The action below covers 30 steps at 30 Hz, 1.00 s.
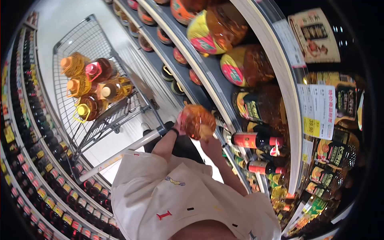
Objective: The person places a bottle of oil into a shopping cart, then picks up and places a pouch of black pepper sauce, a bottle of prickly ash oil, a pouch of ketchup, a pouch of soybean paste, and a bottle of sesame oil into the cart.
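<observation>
In front of my body, a large plastic bottle of amber cooking oil (197, 120) is held over the gap between the cart and the shelf. My left hand (179, 125), below a dark wristband, closes on the bottle's left side. At its lower right, my right hand (205, 141) is closed around the neck end, with the fingers partly hidden. The shopping cart (94, 29) stands to my left, and several big oil bottles (89, 105) with orange, pink, yellow and pale caps are grouped inside it.
The cart's handle bar (116, 160) crosses just left of my body. Shelves of oil bottles (250, 66) rise close on my right, with a price tag (316, 112) on the edge. Two red-labelled bottles (256, 140) lie sideways in view. Another shelf of dark bottles (52, 172) curves along the left.
</observation>
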{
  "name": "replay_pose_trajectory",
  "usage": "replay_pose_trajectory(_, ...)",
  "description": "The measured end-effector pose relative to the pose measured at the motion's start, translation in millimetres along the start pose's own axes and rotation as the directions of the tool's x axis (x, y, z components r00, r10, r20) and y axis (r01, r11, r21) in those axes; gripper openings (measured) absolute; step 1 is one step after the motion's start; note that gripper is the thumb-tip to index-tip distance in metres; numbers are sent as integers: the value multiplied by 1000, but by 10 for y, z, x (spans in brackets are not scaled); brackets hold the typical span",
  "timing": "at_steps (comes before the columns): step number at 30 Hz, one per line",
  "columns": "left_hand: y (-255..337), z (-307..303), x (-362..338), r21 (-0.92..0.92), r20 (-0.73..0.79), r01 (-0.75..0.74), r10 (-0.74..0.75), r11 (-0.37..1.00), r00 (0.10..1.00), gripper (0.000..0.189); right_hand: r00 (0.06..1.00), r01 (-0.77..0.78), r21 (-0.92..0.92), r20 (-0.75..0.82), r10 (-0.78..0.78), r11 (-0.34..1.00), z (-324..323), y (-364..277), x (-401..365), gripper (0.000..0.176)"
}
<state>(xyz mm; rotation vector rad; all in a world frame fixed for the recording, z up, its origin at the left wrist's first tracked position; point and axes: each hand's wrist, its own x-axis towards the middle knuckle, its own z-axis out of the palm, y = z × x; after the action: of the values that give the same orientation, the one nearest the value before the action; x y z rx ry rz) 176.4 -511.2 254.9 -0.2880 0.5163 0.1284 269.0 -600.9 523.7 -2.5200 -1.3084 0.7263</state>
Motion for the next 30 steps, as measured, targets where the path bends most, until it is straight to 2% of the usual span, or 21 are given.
replay_pose_trajectory(2, -33, -31, -495, -106, -133, 2, -16, 994, 991, 78, 996, 35, 66, 79, -40, 997, -13, -74, -282, 34)
replay_pose_trajectory(3, -128, -382, -562, -76, -119, -48, 39, 996, 992, 74, 989, 40, 69, 142, -49, 997, -20, -66, -384, 34)
replay_pose_trajectory(4, -239, -810, -606, -45, -105, -100, 95, 994, 990, 71, 969, -32, 95, 248, 8, 995, -22, -8, -486, 33)
replay_pose_trajectory(5, -268, -995, -748, -9, 18, -16, 16, 1000, 1000, 63, 944, -70, 78, 327, 41, 994, -104, -125, -570, 33)
replay_pose_trajectory(6, -234, -715, -1062, 53, -152, 46, -37, 998, 988, 61, 910, -115, 57, 406, 82, 992, -225, -292, -700, 33)
replay_pose_trajectory(7, -249, -326, -1427, 97, -325, 126, -88, 987, 942, 60, 908, -110, 56, 413, 78, 992, -320, -409, -839, 33)
replay_pose_trajectory(8, -275, -430, -1433, 94, -325, 120, -83, 988, 942, 60, 887, -169, 152, 454, 83, 974, -417, -505, -944, 34)
replay_pose_trajectory(9, -290, -632, -1361, 101, -252, 101, -72, 990, 965, 60, 866, -228, 245, 494, 81, 942, -462, -540, -1006, 36)
replay_pose_trajectory(11, -412, -1000, -1181, 48, -174, 72, -63, 996, 983, 60, 853, -351, 208, 474, 220, 913, -449, -359, -1143, 34)
replay_pose_trajectory(13, -521, -746, -1315, -4, -98, 35, -35, 999, 995, 51, 779, -412, 44, 535, 327, 910, -907, -640, -1167, 28)
replay_pose_trajectory(14, -582, -637, -1231, 15, -96, 30, -28, 999, 995, 51, 871, -405, 382, 438, 223, 831, -995, -733, -1252, 27)
replay_pose_trajectory(16, -850, -569, -1136, -32, -225, -107, 97, 994, 969, 53, 910, -409, 559, 310, 276, 722, -1386, -922, -1455, 26)
replay_pose_trajectory(17, -845, -197, -1366, 9, -153, -66, 67, 998, 986, 54, 865, -498, 431, 304, 399, 753, -1726, -986, -1508, 26)
replay_pose_trajectory(19, -791, 701, -1921, 107, -6, -5, 6, 994, 1000, 54, 896, -431, 591, 369, 247, 682, -2212, -870, -1542, 29)
replay_pose_trajectory(21, -598, 1582, -2588, 282, 19, 65, -74, 957, 997, 58, 940, -335, 826, 324, 105, 453, -2627, -971, -1590, 25)
replay_pose_trajectory(23, -471, 2035, -2903, 602, -77, -45, 114, 798, 990, 58, 879, -255, 966, 219, 424, 30, -2873, -1204, -1620, 19)
replay_pose_trajectory(25, -384, 2077, -3049, 702, 220, -383, 329, 600, 918, 81, 969, -242, 968, 244, 29, -63, -3127, -1055, -1632, 17)
replay_pose_trajectory(27, -406, 2055, -3180, 669, 583, -690, 380, 278, 718, 122, 974, -206, 975, 196, -111, -85, -3299, -1041, -1657, 17)
replay_pose_trajectory(28, -435, 2085, -3195, 661, 598, -714, 412, 230, 687, 138, 944, -214, 971, 177, -280, -108, -3338, -987, -1628, 18)
replay_pose_trajectory(29, -430, 2111, -3180, 665, 598, -715, 421, 215, 682, 138, 916, -252, 960, 195, -352, -124, -3410, -989, -1600, 21)
replay_pose_trajectory(30, -440, 2122, -3161, 704, 601, -707, 473, 66, 644, 141, 903, -245, 962, 182, -389, -118, -3438, -1050, -1568, 23)
